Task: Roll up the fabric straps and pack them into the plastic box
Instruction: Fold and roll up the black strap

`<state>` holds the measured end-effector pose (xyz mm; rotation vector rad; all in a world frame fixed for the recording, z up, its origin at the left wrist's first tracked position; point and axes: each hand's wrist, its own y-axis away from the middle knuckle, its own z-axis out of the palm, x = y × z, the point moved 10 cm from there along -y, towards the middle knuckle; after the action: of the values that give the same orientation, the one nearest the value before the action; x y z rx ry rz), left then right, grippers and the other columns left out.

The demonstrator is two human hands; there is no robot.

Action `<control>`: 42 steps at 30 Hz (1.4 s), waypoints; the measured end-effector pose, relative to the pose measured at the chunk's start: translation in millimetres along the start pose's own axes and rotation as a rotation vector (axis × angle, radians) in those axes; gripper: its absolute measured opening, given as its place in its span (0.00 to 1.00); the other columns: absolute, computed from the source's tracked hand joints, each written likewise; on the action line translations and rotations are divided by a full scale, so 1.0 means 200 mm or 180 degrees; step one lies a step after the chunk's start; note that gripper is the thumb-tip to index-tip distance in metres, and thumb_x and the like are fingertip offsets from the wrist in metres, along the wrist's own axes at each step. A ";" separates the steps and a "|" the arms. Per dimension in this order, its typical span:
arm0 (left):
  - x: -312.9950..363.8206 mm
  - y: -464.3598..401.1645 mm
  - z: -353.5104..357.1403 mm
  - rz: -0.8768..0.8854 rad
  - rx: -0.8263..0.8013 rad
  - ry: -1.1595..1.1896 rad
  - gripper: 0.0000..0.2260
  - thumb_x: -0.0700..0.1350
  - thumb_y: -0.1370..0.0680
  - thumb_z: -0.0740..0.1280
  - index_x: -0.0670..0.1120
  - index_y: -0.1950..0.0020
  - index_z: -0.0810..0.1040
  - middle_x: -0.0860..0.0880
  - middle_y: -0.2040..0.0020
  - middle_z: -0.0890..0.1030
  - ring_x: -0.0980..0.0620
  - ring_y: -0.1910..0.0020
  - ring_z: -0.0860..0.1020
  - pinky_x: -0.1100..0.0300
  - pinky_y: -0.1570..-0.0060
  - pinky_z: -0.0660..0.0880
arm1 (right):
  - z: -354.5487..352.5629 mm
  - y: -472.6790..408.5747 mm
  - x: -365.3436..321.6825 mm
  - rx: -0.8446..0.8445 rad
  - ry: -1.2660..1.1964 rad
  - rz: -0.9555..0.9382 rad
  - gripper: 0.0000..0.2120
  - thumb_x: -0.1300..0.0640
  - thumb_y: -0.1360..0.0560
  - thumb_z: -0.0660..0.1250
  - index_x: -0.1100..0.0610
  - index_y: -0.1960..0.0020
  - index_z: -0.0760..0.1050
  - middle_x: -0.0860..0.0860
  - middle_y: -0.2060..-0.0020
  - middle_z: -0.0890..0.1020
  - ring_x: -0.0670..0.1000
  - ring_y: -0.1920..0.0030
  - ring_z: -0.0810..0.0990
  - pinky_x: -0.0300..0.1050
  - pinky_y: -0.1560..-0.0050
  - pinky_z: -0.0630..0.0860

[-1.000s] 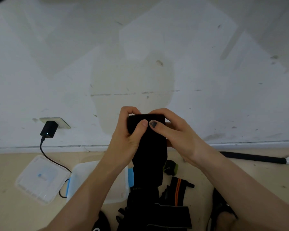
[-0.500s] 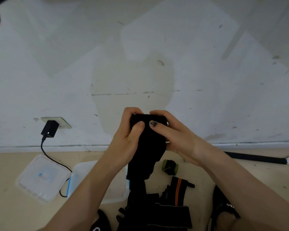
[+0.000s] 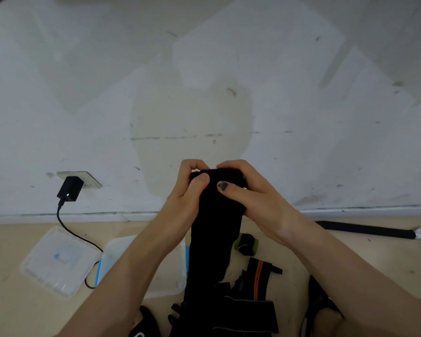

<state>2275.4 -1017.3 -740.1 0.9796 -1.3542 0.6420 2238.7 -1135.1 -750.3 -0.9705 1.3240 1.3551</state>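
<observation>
Both hands hold the black strap (image 3: pixel 216 229) up at chest height so its loose tail hangs free for rolling: left hand (image 3: pixel 187 193) and right hand (image 3: pixel 250 193) pinch its rolled top, probably tightening it. The plastic box (image 3: pixel 170 268) waits on the floor below.

A wide black fabric strap (image 3: pixel 215 239) is hanging vertically, its rolled upper end gripped between the left hand (image 3: pixel 182 205) and the right hand (image 3: pixel 255 203); its lower end is reaching a heap of black straps (image 3: pixel 243 312) lying on the beige floor (image 3: pixel 350 259). A black strap with an orange stripe (image 3: pixel 259 276) is lying across that heap. A small rolled green-and-black strap (image 3: pixel 246 243) is lying just beside the hanging strap. The translucent plastic box with blue clips (image 3: pixel 170 276) is sitting open on the floor, left of the hanging strap.
</observation>
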 end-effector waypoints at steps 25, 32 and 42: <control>-0.02 -0.02 0.00 0.0078 -0.0153 0.0222 0.05 0.48 0.14 0.60 0.58 0.41 0.73 0.48 0.43 0.80 0.46 0.43 0.82 0.45 0.43 0.80 | -0.02 0.00 -0.01 0.0218 0.0076 0.0233 0.13 0.41 0.21 0.65 0.46 0.40 0.77 0.46 0.50 0.85 0.44 0.50 0.86 0.45 0.47 0.83; -0.08 -0.04 0.00 -0.0184 -0.0133 0.0258 0.19 0.66 0.22 0.60 0.57 0.37 0.73 0.46 0.40 0.81 0.43 0.39 0.82 0.38 0.36 0.77 | -0.04 0.00 -0.07 0.0352 0.0349 -0.0299 0.05 0.52 0.18 0.66 0.51 0.44 0.76 0.45 0.53 0.82 0.40 0.54 0.83 0.35 0.56 0.78; -0.08 -0.05 -0.03 -0.0090 -0.0083 0.0521 0.09 0.54 0.23 0.64 0.56 0.44 0.74 0.46 0.45 0.81 0.50 0.51 0.84 0.57 0.58 0.78 | -0.02 0.01 -0.05 0.0168 0.0247 -0.0146 0.12 0.55 0.21 0.70 0.48 0.39 0.75 0.52 0.44 0.82 0.49 0.48 0.85 0.42 0.50 0.83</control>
<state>2284.4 -1014.3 -757.0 0.9037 -1.1998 0.6671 2239.4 -1140.1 -740.1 -1.0204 1.3804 1.2528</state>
